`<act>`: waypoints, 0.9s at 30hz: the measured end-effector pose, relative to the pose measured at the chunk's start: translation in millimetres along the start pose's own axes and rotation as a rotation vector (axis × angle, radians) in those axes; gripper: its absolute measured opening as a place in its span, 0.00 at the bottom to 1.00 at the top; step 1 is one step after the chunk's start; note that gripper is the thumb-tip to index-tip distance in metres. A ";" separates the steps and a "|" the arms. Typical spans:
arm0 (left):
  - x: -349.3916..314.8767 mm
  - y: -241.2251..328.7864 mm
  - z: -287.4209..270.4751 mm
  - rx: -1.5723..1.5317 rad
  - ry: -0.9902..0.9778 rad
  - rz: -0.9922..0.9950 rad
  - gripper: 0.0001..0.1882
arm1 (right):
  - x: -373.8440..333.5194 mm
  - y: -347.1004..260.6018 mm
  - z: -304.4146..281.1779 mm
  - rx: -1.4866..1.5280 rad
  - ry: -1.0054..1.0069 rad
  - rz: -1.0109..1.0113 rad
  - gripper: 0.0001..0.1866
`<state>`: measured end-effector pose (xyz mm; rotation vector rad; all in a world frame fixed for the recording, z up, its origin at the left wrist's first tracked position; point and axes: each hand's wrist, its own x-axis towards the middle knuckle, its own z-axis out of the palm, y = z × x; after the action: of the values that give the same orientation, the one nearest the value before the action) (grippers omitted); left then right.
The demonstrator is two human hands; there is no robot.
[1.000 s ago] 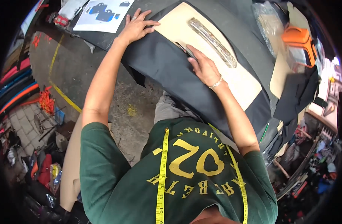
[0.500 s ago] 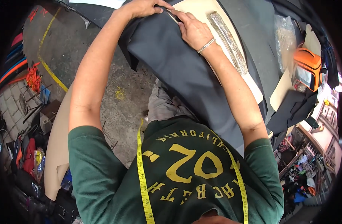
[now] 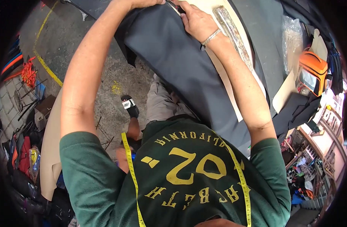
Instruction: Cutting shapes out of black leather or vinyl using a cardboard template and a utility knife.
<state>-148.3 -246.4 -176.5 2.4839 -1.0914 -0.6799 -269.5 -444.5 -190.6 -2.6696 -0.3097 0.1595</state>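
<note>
Along the edge of the cream sheet (image 3: 207,5), the right hand (image 3: 199,23) is clamping a slim dark tool (image 3: 177,7); the left hand (image 3: 147,3), its grip impossible to tell, is reaching near that edge. A wrapped bar (image 3: 228,25) is lying on the sheet, presumably weighing it onto black fabric (image 3: 177,64).

Rough gray floor (image 3: 137,81) down below, with a yellow line (image 3: 46,67) and a little yellow splotch (image 3: 116,87). Over to the left, pale paving bricks (image 3: 9,89) near a messy heap (image 3: 25,151) of red and black stuff. On the right, a big jumble (image 3: 304,170) by brown wooden boards (image 3: 313,142), with bright light (image 3: 338,113) near the edge.
</note>
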 end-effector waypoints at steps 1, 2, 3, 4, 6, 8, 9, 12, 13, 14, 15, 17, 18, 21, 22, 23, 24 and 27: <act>0.5 -1.0 0.5 0.013 -0.001 -0.001 0.22 | 0.2 1.7 -1.0 0.056 -0.053 0.030 0.19; 0.7 -2.0 -0.8 0.030 -0.002 -0.004 0.23 | -2.2 5.2 2.0 0.059 -0.057 0.032 0.19; 0.1 -3.1 -2.1 0.025 0.011 0.005 0.22 | -5.9 8.4 5.0 0.077 0.014 -0.046 0.19; 0.1 -3.3 -3.0 0.022 0.007 0.005 0.22 | -8.5 11.6 7.9 0.096 0.086 -0.125 0.19; -0.4 -3.5 -0.9 0.024 0.015 0.020 0.22 | -12.2 11.0 6.0 0.115 0.057 -0.101 0.20; 1.5 -4.1 0.4 0.014 0.005 0.022 0.22 | -15.6 12.6 5.3 0.133 0.031 -0.077 0.20; 2.8 -4.6 1.6 0.017 0.015 0.038 0.22 | -17.3 15.1 5.0 0.133 0.037 -0.097 0.20; 3.5 -6.4 3.8 0.014 0.024 0.057 0.22 | -31.1 19.8 0.1 0.088 0.054 -0.142 0.20; 3.7 -7.1 4.0 0.012 0.026 0.061 0.22 | -38.9 20.9 -2.6 0.042 0.067 -0.168 0.20; 3.7 -5.6 2.9 0.010 0.024 0.065 0.22 | -47.3 22.6 -4.7 0.041 0.066 -0.163 0.20; 3.3 -4.2 1.8 0.016 0.016 0.048 0.22 | -57.2 24.7 -5.3 0.057 0.046 -0.133 0.20; 1.3 0.8 -0.9 0.029 0.004 0.016 0.22 | -74.5 27.2 -6.6 0.072 0.025 -0.098 0.20; 2.1 -4.0 1.0 0.027 0.002 0.020 0.22 | -82.1 27.8 -7.4 0.082 0.019 -0.090 0.20; 3.9 -10.1 0.8 0.046 0.026 0.072 0.22 | -102.4 28.2 -12.4 0.095 -0.003 -0.054 0.20; 5.6 -10.6 -0.2 0.043 0.021 0.080 0.22 | -109.1 28.0 -14.5 0.099 -0.020 -0.036 0.20; 3.9 -12.5 0.1 0.027 0.030 0.093 0.21 | -117.2 27.9 -16.7 0.100 -0.023 -0.029 0.20; 3.7 -13.9 0.7 0.011 0.038 0.105 0.21 | -125.5 27.8 -19.1 0.112 -0.058 0.012 0.20; 4.7 -20.4 0.5 0.005 0.031 0.081 0.21 | -145.9 29.5 -21.5 0.134 -0.077 0.043 0.20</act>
<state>-133.7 -236.9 -188.2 2.4313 -1.1773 -0.6143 -401.6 -514.7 -175.4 -2.5424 -0.2563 0.2868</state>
